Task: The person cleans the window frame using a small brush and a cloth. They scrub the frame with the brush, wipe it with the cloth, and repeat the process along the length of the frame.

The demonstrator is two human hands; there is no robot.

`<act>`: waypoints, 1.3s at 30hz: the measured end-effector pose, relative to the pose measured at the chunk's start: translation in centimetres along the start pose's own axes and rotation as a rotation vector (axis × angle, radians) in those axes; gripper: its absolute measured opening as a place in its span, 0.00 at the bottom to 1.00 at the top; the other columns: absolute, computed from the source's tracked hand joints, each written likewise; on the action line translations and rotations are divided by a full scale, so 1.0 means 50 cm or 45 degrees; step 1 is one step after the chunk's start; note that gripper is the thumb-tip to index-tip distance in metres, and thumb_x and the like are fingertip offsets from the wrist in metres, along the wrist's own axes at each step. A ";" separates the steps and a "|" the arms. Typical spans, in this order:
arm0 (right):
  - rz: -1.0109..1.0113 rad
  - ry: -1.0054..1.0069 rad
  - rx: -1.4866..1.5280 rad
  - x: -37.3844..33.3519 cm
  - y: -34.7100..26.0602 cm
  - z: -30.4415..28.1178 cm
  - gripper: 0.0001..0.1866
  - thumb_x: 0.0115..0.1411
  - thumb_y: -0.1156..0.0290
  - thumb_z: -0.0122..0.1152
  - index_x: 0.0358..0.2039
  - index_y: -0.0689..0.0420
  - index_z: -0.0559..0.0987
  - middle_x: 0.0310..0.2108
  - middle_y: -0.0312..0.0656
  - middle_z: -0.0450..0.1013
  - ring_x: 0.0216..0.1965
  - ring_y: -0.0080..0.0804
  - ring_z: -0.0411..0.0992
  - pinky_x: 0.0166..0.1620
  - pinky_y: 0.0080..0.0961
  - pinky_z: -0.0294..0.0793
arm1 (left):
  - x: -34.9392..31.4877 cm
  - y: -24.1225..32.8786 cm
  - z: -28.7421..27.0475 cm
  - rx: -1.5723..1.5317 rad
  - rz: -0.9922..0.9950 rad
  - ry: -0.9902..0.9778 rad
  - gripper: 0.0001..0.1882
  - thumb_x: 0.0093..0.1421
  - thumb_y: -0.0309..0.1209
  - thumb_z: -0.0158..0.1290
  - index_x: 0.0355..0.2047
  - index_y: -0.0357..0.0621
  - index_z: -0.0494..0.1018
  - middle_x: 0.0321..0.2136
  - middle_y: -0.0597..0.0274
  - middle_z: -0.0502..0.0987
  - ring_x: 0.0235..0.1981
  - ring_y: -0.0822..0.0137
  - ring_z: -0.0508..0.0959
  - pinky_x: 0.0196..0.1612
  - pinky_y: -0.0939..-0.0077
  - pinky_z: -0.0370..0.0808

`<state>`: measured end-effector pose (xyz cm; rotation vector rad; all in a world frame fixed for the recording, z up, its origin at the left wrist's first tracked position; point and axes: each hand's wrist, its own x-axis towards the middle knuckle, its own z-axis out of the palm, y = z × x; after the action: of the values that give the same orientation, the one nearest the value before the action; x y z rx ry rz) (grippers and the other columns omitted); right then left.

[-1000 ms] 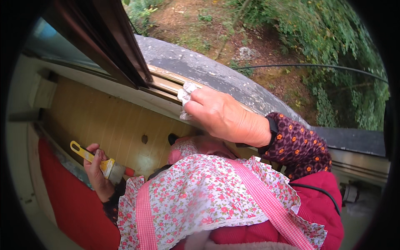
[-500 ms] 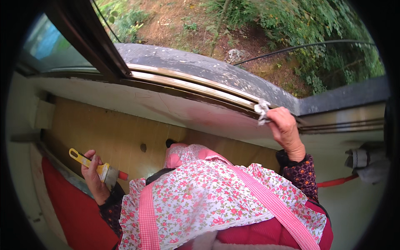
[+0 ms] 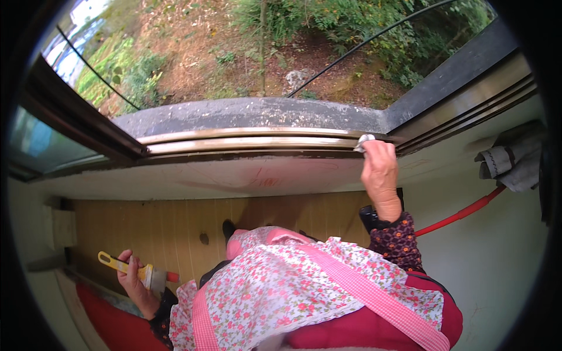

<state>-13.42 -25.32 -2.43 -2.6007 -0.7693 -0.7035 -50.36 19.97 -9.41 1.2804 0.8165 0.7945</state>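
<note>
Right hand (image 3: 381, 175) pinches crumpled white wipe (image 3: 364, 142) at the window track (image 3: 252, 143), near its right-hand corner. Left hand (image 3: 133, 282) grips yellow-handled tool (image 3: 147, 274), probably a brush, well apart. Best: press wipe into grooves, stroke lengthwise, refold when dirty.

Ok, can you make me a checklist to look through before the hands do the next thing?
1. White wad pinched in the right hand: ok.
2. Wad at the window track: ok, near the track's right end.
3. Yellow-handled tool gripped in the left hand: ok, well away from the track.
4. Dark window frame out of the wad's way: ok, it stands at the left.
5. Floor without spots: not ok, a dark spot shows.
6. Wad clean underneath: cannot tell, that side is hidden.
</note>
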 end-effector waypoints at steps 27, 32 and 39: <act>0.125 -0.331 -1.016 0.138 0.102 -0.048 0.05 0.48 0.77 0.58 0.26 0.56 0.80 0.26 0.42 0.73 0.34 0.44 0.72 0.34 0.39 0.74 | 0.400 -0.073 -0.171 0.455 -0.122 0.009 0.17 0.69 0.33 0.54 0.54 0.36 0.72 0.31 0.68 0.68 0.34 0.75 0.68 0.41 0.79 0.67; 0.085 -0.662 -0.570 0.091 0.116 -0.050 0.02 0.50 0.77 0.59 0.25 0.58 0.79 0.27 0.43 0.73 0.34 0.43 0.71 0.41 0.38 0.68 | 0.427 -0.123 -0.158 0.511 -0.140 -0.015 0.18 0.69 0.33 0.54 0.54 0.35 0.72 0.31 0.67 0.68 0.34 0.74 0.68 0.42 0.77 0.68; 0.101 -0.855 -0.030 0.132 0.067 -0.014 0.03 0.50 0.77 0.59 0.27 0.60 0.78 0.27 0.47 0.76 0.32 0.50 0.73 0.40 0.42 0.72 | 0.427 -0.122 -0.104 0.588 -0.235 0.163 0.20 0.67 0.36 0.56 0.54 0.34 0.73 0.32 0.65 0.70 0.34 0.71 0.70 0.41 0.73 0.71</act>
<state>-6.90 -25.59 1.13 -2.8807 -0.8204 0.2140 -44.00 40.28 -17.62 1.5401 1.2531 0.5594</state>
